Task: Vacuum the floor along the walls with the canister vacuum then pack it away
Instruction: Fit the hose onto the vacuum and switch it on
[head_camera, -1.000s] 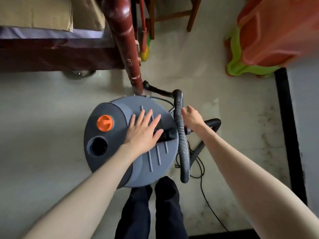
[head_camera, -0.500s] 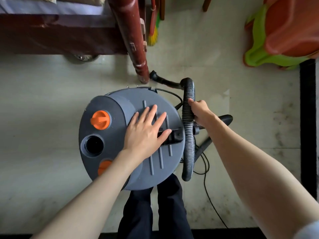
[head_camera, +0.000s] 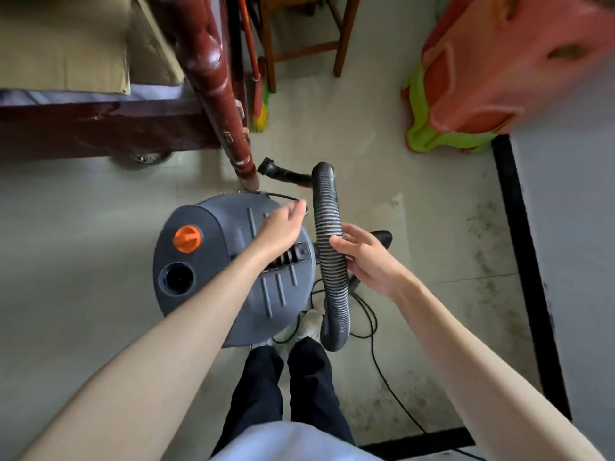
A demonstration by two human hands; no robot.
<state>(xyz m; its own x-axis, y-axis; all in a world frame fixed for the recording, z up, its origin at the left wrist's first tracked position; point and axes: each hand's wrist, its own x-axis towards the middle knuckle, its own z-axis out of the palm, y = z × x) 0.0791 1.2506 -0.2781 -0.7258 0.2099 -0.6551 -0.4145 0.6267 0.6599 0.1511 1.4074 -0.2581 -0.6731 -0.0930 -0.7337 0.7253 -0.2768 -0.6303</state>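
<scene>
The grey canister vacuum (head_camera: pixel 213 271) stands on the floor just ahead of my feet, with an orange knob (head_camera: pixel 187 238) and an open round port (head_camera: pixel 175 277) on its dark left part. Its ribbed black hose (head_camera: pixel 327 227) arches over the canister's right side, the nozzle end (head_camera: pixel 283 174) pointing left by the bed leg. My right hand (head_camera: pixel 366 257) grips the hose about midway. My left hand (head_camera: pixel 283 224) is over the lid's far right edge, fingertips pinching the thin black cord (head_camera: pixel 283 196) there.
A dark red bed leg (head_camera: pixel 229 128) and bed frame (head_camera: pixel 100 128) stand just beyond the canister. A broom (head_camera: pixel 259 111) and wooden chair (head_camera: pixel 299 44) are behind. An orange and green plastic item (head_camera: pixel 482 94) sits far right. The power cord (head_camera: pixel 382 371) trails on the floor by my right foot.
My left hand lifted off the lid and moved forward to the cord at the canister's far edge. My right hand slid down the hose and closed round it.
</scene>
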